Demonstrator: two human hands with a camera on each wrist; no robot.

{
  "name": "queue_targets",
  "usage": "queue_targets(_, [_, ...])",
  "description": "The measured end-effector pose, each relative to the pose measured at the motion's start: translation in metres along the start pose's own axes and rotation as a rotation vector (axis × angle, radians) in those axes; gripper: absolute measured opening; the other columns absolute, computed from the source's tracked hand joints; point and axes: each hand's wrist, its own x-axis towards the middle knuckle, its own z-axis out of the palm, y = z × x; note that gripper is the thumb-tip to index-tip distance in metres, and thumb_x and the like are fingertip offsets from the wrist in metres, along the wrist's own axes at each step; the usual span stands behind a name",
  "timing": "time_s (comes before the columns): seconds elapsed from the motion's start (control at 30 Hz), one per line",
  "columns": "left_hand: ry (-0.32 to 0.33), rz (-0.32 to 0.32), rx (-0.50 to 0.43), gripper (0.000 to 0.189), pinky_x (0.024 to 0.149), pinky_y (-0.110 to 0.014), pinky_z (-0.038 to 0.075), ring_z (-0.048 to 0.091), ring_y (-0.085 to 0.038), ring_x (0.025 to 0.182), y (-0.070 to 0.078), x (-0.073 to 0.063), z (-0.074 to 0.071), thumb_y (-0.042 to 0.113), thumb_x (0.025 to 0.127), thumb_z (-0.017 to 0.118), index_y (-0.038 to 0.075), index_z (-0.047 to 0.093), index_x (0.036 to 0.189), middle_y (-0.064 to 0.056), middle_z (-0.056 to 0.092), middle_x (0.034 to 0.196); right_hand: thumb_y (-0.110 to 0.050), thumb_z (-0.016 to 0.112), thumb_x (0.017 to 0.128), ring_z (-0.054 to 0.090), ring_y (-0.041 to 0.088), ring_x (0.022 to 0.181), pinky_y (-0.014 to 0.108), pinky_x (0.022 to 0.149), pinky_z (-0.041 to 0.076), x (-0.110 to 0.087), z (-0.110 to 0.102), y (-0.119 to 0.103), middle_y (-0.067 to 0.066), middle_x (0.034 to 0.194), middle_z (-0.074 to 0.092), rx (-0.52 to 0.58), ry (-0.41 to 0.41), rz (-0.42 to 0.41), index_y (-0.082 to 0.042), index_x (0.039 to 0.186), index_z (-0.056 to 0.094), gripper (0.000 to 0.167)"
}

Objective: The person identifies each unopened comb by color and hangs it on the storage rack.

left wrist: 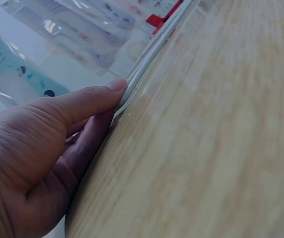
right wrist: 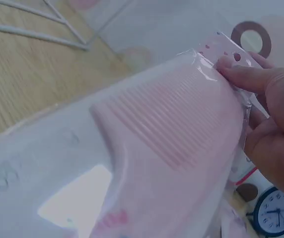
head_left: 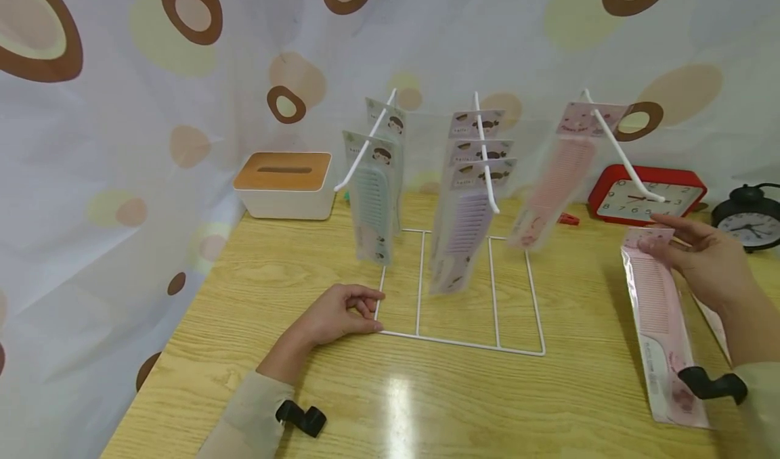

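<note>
My right hand [head_left: 709, 259] pinches the header card of a packaged pink comb [head_left: 655, 296], which hangs down over the table's right side. In the right wrist view the comb's fine teeth show through the clear wrapper. At the front left corner of a white wire display rack [head_left: 457, 342], my left hand [head_left: 341, 313] holds the base wire between thumb and curled fingers. The rack's left hook carries green packaged combs [head_left: 372, 208], the middle one several purple packaged combs [head_left: 466, 232]. On the right hook hangs one pink packaged comb [head_left: 557, 181].
Behind the rack stand a white tissue box [head_left: 286, 202] with a wooden lid at left, and a red clock [head_left: 646, 198] and black alarm clock [head_left: 749, 225] at right. A small red clip [head_left: 569, 219] lies near the red clock. Another packet [head_left: 713, 320] lies partly behind my right hand.
</note>
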Motion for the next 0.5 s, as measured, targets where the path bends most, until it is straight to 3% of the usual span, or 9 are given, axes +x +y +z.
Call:
queue_targets(0.13, [0.002,0.0,-0.005,0.05,0.076,-0.024,0.054,0.064,-0.016,0.082,0.002,0.0,0.0,0.012,0.081,0.084,0.002,0.066,0.127,-0.011,0.066,0.096,-0.017,0.071,0.092,0.058,-0.014,0.086,0.007,0.068,0.05,-0.008,0.0,-0.027,-0.029,0.111,0.056,0.105,0.038,-0.057,-0.022,0.145,0.054,0.056])
queue_targets(0.37, [-0.002,-0.007,0.004,0.051,0.077,-0.024,0.053,0.064,-0.015,0.082,0.004,0.001,0.0,0.014,0.081,0.084,0.003,0.066,0.127,-0.009,0.067,0.096,-0.011,0.072,0.091,0.055,0.0,0.074,0.007,0.065,0.05,-0.036,0.006,-0.075,-0.016,0.088,0.062,0.226,0.126,-0.135,-0.018,0.13,0.066,0.041])
queue_targets(0.5, [0.002,-0.012,0.019,0.051,0.079,-0.024,0.053,0.065,-0.013,0.083,0.003,0.001,0.0,0.015,0.081,0.085,0.005,0.066,0.127,-0.007,0.067,0.096,0.006,0.067,0.09,0.065,0.003,0.074,0.011,0.067,0.054,-0.053,0.012,-0.095,-0.005,0.088,0.066,0.471,0.071,-0.304,-0.006,0.112,0.072,0.025])
